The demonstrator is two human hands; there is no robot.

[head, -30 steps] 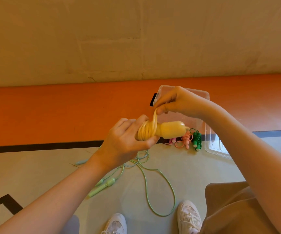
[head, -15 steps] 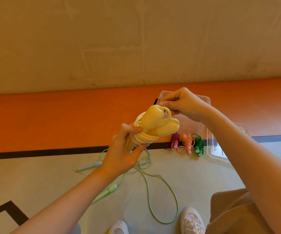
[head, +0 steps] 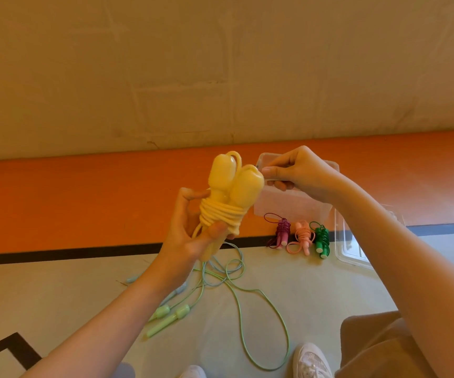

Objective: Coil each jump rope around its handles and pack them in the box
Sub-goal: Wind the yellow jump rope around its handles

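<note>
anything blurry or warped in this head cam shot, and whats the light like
Head view: warm yellowish cast overall, soft light, no hard shadows. Wide-angle bending curves the orange floor band. The yellow jump rope and left hand look sharp; the clear box is hazy, and the right hand shows slight softness.

Head cam, fwd-down (close) over hands (head: 299,173), floor (head: 316,296).

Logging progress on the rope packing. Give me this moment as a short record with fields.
left hand: grips yellow rope, cord coiled round both handles
right hand: beside a handle top, fingers pinched; what it pinches is unclear
coiled on floor: purple rope, pink rope, green rope
uncoiled on floor: light green rope
box: clear, behind the coiled ropes; contents unclear
</note>
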